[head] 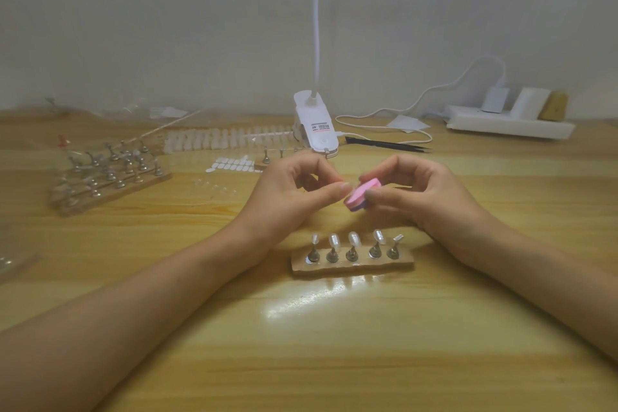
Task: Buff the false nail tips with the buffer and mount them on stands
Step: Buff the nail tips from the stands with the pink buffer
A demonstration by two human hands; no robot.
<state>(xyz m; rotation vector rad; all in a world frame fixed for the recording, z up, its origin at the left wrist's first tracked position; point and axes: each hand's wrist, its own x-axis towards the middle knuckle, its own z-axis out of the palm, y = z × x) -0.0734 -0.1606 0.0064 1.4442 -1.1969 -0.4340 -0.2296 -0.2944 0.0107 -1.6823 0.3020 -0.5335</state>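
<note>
My right hand [418, 197] pinches a small pink and purple buffer block [363, 195] above the wooden table. My left hand [294, 191] faces it with thumb and forefinger pinched together against the buffer's edge; a nail tip between them is too small to make out. Just in front of the hands, a wooden stand base [352, 264] carries a row of metal stands. Several bear pale nail tips [353, 238]; the rightmost stand [395, 246] has a bare top.
A larger wooden board of metal stands [110, 170] sits at left. Strips of loose false nail tips [227, 139] lie behind the hands beside a white clip lamp [316, 125]. Black tweezers [388, 144], a cable and a white power strip [508, 124] lie at back right.
</note>
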